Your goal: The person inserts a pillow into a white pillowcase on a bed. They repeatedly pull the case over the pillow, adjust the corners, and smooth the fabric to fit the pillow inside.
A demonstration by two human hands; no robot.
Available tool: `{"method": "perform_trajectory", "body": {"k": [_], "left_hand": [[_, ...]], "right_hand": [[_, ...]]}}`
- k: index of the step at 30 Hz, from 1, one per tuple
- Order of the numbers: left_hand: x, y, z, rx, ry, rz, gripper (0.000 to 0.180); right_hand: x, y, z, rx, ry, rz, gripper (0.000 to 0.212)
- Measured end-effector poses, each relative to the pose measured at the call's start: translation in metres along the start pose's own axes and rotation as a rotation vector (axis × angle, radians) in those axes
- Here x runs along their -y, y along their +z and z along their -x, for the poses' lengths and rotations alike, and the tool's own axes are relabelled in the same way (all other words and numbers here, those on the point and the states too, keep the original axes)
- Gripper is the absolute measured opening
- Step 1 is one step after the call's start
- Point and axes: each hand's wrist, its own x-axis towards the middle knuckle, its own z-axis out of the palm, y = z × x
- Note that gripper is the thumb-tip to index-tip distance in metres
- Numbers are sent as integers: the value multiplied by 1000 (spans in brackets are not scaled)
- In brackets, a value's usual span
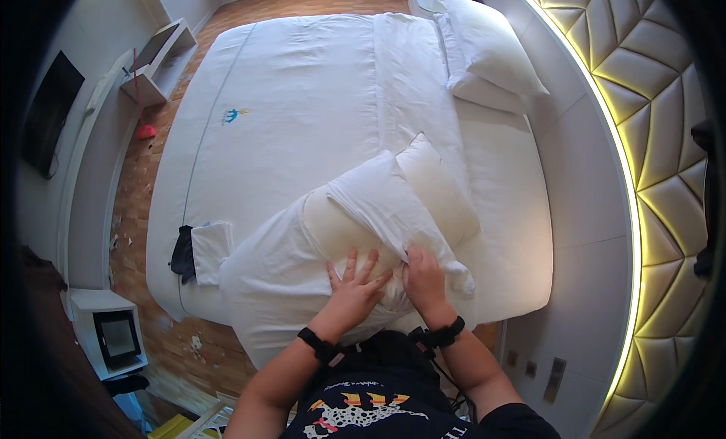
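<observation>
A cream-white pillow (333, 226) lies on the near part of the bed, partly inside a loose white pillowcase (387, 197). My left hand (357, 288) rests on the pillow with its fingers spread. Just to its right, my right hand (425, 279) is closed, pinching the fabric at the pillowcase's edge. Behind the case, a second pillow (439, 186) lies flat. White cloth bunches at the near left of the pillow, and where the layers meet under my hands is hidden.
Two stacked white pillows (491, 42) sit at the bed's far right. Dark and white folded cloths (208, 251) lie by its left edge. A padded, lit wall (650, 174) stands to the right. Scraps (197, 348) and a red dustpan (145, 131) are on the wooden floor.
</observation>
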Motion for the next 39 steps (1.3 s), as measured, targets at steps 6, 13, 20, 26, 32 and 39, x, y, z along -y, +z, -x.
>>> {"method": "perform_trajectory", "body": {"k": [6,13,20,26,32,39], "left_hand": [[53,37,-11,21,-73,343,48],[62,8,-24,-85,-367,1407,35],[27,-37,-34,-25,-506,1784,44],[39,-18,-16,-32,-515,1339,27],[60,-52,2,355,-649,848,26],[96,-42,-25,-91,-685,1081,30]], "right_hand": [[97,-29,19,137,-150,-329,13],[74,-2,27,409,-85,-378,11],[64,-5,60,528,-125,-553,13],[15,-51,25,159,-6,-512,11],[33,-23,-33,-1,-133,-255,52],[59,48,-49,232,-240,165,75]]}}
